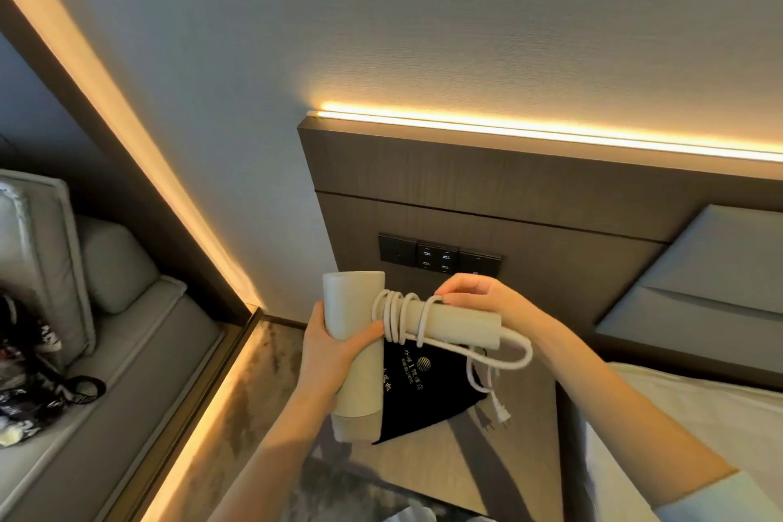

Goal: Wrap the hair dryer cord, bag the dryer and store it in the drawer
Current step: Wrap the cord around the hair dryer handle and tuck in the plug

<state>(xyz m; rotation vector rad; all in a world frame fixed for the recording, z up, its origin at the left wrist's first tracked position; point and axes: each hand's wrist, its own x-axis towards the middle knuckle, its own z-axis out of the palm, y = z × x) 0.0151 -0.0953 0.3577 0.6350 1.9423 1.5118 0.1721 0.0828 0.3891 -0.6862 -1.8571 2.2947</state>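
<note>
A cream hair dryer (354, 301) is held above the nightstand, its barrel upright and its handle pointing right. My left hand (334, 345) grips the barrel. Several loops of white cord (400, 316) wind around the handle. My right hand (474, 295) pinches the cord on top of the handle. The rest of the cord hangs in a loop off the handle's end, and the plug (500, 415) dangles below. A black drawstring bag (428, 386) with gold lettering lies flat on the nightstand beneath the dryer. No drawer can be seen.
The wooden nightstand (521, 458) stands against a dark headboard panel with sockets and switches (440, 256). The bed (699, 415) lies to the right. A grey sofa (106, 309) with a black patterned bag (29, 373) is on the left.
</note>
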